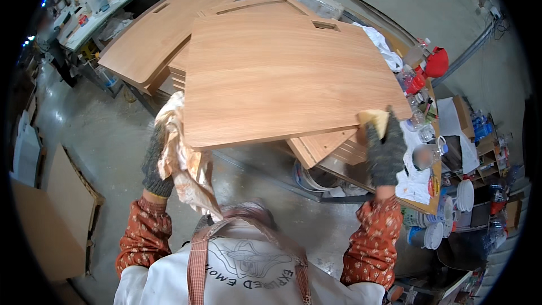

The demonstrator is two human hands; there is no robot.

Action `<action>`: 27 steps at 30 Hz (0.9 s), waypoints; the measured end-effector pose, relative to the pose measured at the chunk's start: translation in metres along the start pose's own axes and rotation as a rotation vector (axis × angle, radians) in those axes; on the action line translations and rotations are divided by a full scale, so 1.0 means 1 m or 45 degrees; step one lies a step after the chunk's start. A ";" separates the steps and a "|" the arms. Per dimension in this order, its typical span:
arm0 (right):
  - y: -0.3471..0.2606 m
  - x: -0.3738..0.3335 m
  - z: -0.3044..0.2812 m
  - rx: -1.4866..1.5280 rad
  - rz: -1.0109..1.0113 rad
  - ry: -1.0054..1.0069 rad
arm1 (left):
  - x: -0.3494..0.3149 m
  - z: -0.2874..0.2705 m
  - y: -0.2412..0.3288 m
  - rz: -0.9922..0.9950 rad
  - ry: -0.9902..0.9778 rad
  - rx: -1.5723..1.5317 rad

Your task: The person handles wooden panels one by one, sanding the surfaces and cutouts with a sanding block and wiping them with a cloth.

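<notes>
Gloved left hand (pixel 153 164) fingers gripping rag (pixel 180 152) under wooden board (pixel 288 79), right hand (pixel 385 149) fingers closed on yellow sponge (pixel 375 120) at its right edge

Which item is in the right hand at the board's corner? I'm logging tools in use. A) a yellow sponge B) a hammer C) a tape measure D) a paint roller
A: the gloved right hand presses a yellow sponge against the near right corner of the board; the left hand grips a cloth at the board's other corner.
</notes>
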State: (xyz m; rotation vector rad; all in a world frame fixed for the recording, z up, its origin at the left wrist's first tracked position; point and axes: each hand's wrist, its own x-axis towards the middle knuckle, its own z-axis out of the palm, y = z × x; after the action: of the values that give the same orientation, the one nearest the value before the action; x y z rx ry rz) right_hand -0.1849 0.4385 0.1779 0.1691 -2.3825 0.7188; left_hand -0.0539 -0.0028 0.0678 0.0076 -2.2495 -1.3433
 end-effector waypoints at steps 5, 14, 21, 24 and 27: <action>-0.124 -0.079 0.048 0.197 -0.804 -0.100 | 0.024 0.004 -0.016 -0.099 -0.102 -0.735; -0.217 -0.095 0.065 0.197 -0.768 -0.281 | 0.014 -0.008 -0.045 -0.116 -0.259 -1.084; -0.055 -0.032 0.005 -0.074 -0.504 -0.145 | -0.030 -0.028 -0.093 -0.076 0.091 -0.534; 0.036 0.010 -0.020 -0.274 -0.147 -0.015 | -0.047 -0.057 -0.153 -0.043 0.328 -0.300; 0.148 0.047 -0.039 -0.294 0.096 0.198 | -0.054 -0.073 -0.145 0.017 0.514 0.266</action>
State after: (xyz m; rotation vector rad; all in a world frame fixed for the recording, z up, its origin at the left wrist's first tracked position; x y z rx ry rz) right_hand -0.2439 0.5866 0.1645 -0.0721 -2.3098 0.4673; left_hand -0.0116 -0.1224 -0.0472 0.3091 -2.0247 -0.9886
